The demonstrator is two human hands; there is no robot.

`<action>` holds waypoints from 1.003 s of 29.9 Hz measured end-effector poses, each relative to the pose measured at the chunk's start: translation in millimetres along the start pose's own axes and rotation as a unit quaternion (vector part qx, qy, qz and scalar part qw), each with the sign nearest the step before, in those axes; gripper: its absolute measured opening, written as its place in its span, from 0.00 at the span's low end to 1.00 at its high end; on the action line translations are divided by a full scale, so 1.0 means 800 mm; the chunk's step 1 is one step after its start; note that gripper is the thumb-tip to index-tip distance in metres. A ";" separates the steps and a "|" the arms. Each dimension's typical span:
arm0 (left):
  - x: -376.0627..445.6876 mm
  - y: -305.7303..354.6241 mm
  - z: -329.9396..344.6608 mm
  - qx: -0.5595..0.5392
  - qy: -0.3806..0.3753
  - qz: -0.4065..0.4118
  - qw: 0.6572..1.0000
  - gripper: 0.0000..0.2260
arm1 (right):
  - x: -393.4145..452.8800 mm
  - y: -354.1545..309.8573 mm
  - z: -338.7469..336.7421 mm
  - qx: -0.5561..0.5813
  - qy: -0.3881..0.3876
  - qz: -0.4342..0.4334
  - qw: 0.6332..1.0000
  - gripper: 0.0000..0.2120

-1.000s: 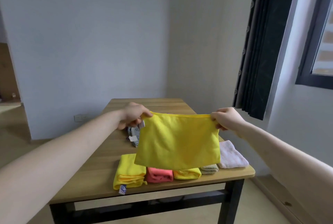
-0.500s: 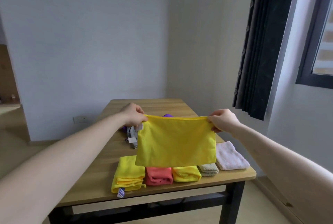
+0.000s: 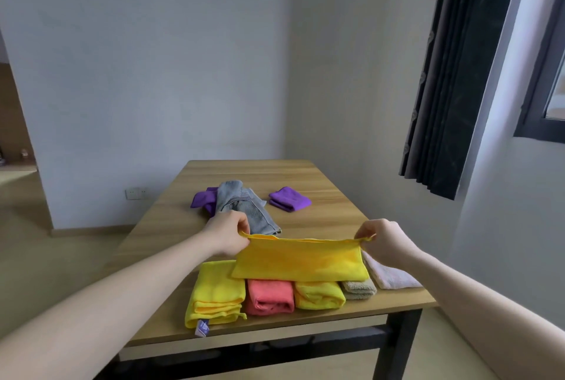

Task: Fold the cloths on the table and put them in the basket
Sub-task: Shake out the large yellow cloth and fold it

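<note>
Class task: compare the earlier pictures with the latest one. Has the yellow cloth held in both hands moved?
Yes. The yellow cloth has dropped toward the table: it now covers the far ends of the folded cloths at the near edge, and the grey cloth behind is uncovered.

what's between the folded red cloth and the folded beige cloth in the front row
In the head view, a small folded yellow cloth lies between the folded red cloth and the folded beige cloth, beside both.

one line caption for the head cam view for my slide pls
Both hands, left and right, pinch a yellow cloth by its top corners above a row of folded cloths.
</note>
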State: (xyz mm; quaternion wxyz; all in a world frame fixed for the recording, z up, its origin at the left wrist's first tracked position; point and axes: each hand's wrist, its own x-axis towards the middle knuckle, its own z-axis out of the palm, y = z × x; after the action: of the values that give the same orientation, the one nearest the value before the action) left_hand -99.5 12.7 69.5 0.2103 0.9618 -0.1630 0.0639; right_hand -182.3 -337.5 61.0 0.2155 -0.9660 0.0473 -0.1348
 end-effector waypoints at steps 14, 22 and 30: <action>-0.055 0.001 0.049 0.195 -0.087 0.061 0.975 0.11 | -0.042 0.027 0.044 -0.188 -0.039 -0.073 0.979 0.11; -0.050 0.046 0.050 0.167 -0.107 0.094 0.976 0.20 | -0.022 0.021 0.037 -0.007 0.023 0.061 0.998 0.11; -0.031 0.085 0.114 0.099 -0.174 0.100 0.975 0.31 | -0.011 0.023 0.067 -0.035 -0.038 0.090 0.995 0.27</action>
State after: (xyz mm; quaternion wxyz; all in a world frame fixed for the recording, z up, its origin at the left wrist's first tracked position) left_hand -140.9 -76.9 8.5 0.0749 0.9532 -0.2851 -0.0679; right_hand -176.5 -331.4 4.6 0.1946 -0.9692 0.1300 -0.0764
